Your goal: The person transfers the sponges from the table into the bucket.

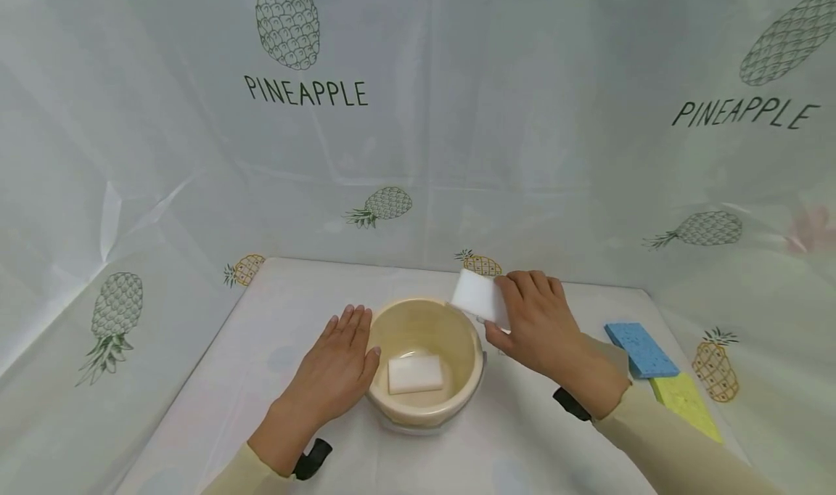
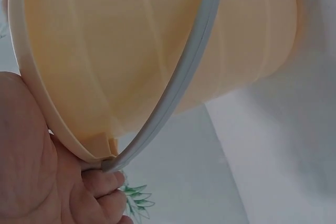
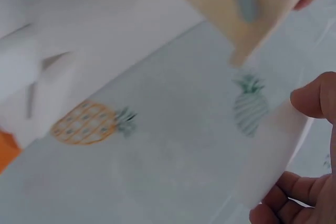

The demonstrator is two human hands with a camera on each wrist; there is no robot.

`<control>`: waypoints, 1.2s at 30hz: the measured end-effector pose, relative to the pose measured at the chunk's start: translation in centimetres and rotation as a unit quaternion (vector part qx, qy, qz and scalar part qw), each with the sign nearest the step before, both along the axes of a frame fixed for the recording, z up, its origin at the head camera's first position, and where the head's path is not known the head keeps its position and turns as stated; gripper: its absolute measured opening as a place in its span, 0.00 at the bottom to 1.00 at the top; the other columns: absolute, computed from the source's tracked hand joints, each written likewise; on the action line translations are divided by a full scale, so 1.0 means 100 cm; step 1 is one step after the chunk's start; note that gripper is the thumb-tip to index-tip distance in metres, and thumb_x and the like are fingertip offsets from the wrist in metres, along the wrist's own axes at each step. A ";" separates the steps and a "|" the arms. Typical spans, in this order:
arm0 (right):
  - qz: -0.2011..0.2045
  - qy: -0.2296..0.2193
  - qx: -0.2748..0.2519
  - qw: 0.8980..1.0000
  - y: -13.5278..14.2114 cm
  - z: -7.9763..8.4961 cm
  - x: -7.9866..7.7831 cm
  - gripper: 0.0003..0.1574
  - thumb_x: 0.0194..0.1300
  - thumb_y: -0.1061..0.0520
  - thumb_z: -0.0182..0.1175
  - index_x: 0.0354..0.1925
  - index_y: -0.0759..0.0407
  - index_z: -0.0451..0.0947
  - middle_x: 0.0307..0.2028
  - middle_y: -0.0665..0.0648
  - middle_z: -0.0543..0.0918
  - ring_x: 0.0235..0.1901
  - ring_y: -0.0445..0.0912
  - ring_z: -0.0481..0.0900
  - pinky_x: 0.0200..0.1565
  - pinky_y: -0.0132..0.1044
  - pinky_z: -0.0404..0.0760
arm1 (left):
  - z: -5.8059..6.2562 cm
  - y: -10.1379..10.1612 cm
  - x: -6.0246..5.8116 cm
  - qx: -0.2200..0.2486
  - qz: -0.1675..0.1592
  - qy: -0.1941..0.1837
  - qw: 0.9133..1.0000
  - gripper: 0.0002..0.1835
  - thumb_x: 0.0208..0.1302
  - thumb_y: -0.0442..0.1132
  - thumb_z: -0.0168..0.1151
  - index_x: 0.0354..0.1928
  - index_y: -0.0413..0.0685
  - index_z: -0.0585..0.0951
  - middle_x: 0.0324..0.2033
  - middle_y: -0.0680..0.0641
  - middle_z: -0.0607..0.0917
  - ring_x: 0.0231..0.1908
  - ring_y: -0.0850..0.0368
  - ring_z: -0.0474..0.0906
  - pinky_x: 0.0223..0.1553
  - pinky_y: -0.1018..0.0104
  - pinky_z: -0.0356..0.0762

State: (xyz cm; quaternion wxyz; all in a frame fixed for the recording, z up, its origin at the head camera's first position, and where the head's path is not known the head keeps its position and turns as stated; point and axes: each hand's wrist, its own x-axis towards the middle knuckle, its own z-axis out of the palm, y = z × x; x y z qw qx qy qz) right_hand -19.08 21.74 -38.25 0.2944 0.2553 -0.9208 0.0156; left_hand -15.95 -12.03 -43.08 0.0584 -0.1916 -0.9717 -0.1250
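Observation:
A cream bucket (image 1: 418, 411) with a grey handle (image 2: 178, 82) stands on the table. My left hand (image 1: 341, 364) lies against its left side, fingers straight and together, thumb at the rim. In the left wrist view the fingertips are beside the handle's end. A white sponge block (image 1: 415, 374) lies inside on the bucket's bottom. My right hand (image 1: 538, 324) pinches another white sponge block (image 1: 479, 295) between thumb and fingers, tilted over the bucket's right rim. The right wrist view shows this block held at its end, with the thumb on one face and fingers on the other.
Right of my right forearm lie a blue sponge (image 1: 641, 350) and a yellow sponge (image 1: 686, 405), their edges meeting. A white-covered table (image 1: 261, 335) lies beneath everything. A pineapple-print sheet (image 1: 509, 132) hangs behind and at both sides.

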 end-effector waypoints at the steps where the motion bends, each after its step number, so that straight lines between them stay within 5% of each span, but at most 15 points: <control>1: 0.008 -0.008 0.001 1.000 -0.008 0.003 0.000 0.39 0.58 0.42 0.71 0.57 0.67 0.76 0.51 0.66 0.81 0.52 0.62 0.76 0.50 0.58 0.76 | 0.000 0.000 0.000 0.000 0.001 -0.003 1.000 0.36 0.84 0.52 0.45 0.80 0.32 0.60 0.79 0.33 0.63 0.82 0.38 0.54 0.82 0.43 0.52; 13: 0.081 -0.129 0.096 0.984 -0.070 -0.005 -0.009 0.34 0.60 0.40 0.69 0.57 0.59 0.79 0.51 0.55 0.81 0.50 0.52 0.73 0.52 0.47 0.73 | -0.002 -0.002 -0.001 0.015 -0.005 -0.006 1.000 0.36 0.84 0.51 0.46 0.80 0.31 0.60 0.79 0.33 0.63 0.81 0.38 0.54 0.82 0.43 0.53; 36: 0.102 -0.159 0.172 0.967 -0.089 -0.028 -0.019 0.32 0.59 0.35 0.70 0.53 0.53 0.80 0.50 0.51 0.82 0.50 0.48 0.75 0.52 0.44 0.74 | -0.002 -0.002 0.002 0.026 -0.002 -0.018 0.999 0.36 0.84 0.50 0.46 0.81 0.33 0.58 0.79 0.34 0.63 0.82 0.39 0.53 0.82 0.42 0.53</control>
